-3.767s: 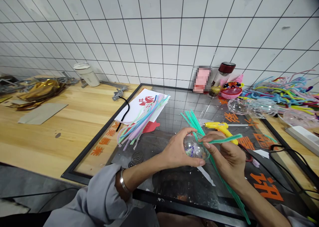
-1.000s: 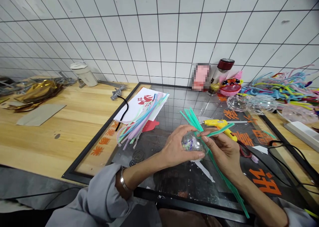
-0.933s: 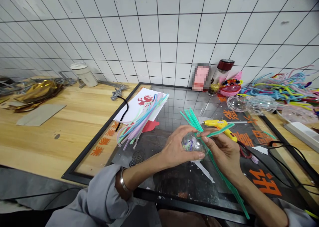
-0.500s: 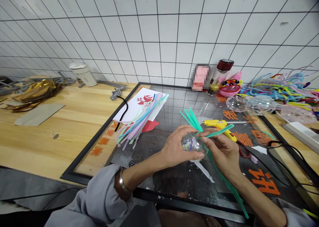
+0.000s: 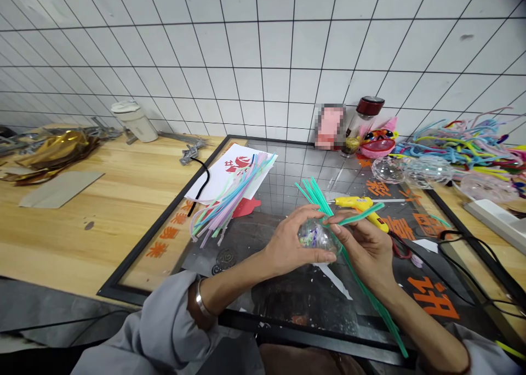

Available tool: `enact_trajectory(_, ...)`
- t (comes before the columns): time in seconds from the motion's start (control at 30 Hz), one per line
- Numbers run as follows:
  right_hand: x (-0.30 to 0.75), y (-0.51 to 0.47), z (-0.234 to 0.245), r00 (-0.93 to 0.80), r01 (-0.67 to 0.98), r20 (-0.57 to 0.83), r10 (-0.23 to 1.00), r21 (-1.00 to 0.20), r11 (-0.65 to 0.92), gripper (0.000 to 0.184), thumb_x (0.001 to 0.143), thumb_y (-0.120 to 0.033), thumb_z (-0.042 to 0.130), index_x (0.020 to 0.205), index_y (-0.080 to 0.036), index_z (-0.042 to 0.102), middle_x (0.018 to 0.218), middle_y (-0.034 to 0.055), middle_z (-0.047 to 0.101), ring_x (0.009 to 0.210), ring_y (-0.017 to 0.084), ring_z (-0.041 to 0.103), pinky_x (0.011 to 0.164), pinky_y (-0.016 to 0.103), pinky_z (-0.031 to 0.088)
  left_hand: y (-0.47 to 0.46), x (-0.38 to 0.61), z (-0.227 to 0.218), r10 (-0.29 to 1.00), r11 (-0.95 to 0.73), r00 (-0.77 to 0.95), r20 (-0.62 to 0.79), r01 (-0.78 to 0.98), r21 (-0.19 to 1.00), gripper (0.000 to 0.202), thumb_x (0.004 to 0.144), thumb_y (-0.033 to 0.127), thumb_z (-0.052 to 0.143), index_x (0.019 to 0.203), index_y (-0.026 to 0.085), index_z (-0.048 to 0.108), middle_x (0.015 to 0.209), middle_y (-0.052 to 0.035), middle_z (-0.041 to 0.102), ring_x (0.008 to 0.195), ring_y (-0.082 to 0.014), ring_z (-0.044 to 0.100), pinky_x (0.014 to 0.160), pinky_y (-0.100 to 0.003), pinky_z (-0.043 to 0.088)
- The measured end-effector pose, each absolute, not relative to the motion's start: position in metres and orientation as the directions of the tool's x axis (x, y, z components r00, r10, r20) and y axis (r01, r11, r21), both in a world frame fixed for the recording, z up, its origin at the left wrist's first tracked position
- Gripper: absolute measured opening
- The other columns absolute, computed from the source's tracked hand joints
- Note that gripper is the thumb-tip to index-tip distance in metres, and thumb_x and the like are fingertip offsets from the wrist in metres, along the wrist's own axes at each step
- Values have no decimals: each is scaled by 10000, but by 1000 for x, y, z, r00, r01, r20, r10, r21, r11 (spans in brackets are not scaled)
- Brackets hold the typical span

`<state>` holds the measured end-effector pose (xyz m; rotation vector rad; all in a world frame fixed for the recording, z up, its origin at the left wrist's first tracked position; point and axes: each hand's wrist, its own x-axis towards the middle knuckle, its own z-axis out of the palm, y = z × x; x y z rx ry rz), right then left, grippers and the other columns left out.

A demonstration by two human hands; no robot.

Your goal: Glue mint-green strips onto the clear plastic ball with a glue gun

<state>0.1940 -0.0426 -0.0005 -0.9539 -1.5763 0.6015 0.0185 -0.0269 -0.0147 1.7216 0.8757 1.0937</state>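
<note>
My left hand [image 5: 290,243] cups a clear plastic ball [image 5: 315,237] with purple and white bits inside, fingers curled round it. My right hand [image 5: 364,249] pinches a green pipe cleaner [image 5: 361,214] against the ball's top, its free end pointing right. Both hands hover over a glass-topped black-framed board [image 5: 283,172]. A bundle of green pipe cleaners [image 5: 318,195] lies on the glass under my right hand and runs toward the near edge.
A yellow glue gun [image 5: 359,204] lies just behind my right hand, with black cables [image 5: 464,254] to the right. Pastel pipe cleaners [image 5: 230,197] rest on white paper [image 5: 219,177]. Clear balls [image 5: 390,169], a coloured pipe-cleaner pile [image 5: 464,145], a jar [image 5: 361,123] and a white cup [image 5: 131,120] stand behind.
Both hands keep the same hold on the ball and green pipe cleaner. The view has drifted slightly, so things sit a little further left and up.
</note>
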Motion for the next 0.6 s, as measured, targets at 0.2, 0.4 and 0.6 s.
enact_trajectory(0.2, 195, -44, -2, -34, 251, 554, 832, -801, 544, 140, 901, -225, 676, 963, -310, 770, 901, -27, 742, 904, 138, 671, 832, 260, 524, -24, 17, -17, 871, -366, 388, 302, 101, 925, 742, 569, 398, 942, 1216, 229, 620, 1424, -139, 556, 1368, -317, 510, 1182, -476, 353)
enact_trajectory(0.4, 196, -43, -2, -42, 251, 553, 832, -800, 545, 160, 908, -225, 668, 993, -317, 768, 927, -23, 745, 907, 142, 667, 835, 268, 522, -25, 15, -15, 859, -343, 444, 254, 132, 930, 747, 646, 471, 884, 1284, 246, 568, 1468, -131, 480, 1402, -341, 450, 1160, -534, 382)
enact_trajectory(0.6, 196, -44, -2, -39, 254, 558, 829, -797, 548, 168, 908, -217, 669, 996, -322, 767, 935, -26, 746, 906, 135, 666, 844, 259, 517, -24, 14, -13, 848, -386, 464, 257, 208, 899, 987, 488, 487, 950, 1324, 188, 518, 1483, -191, 422, 1441, -396, 384, 1203, -560, 313)
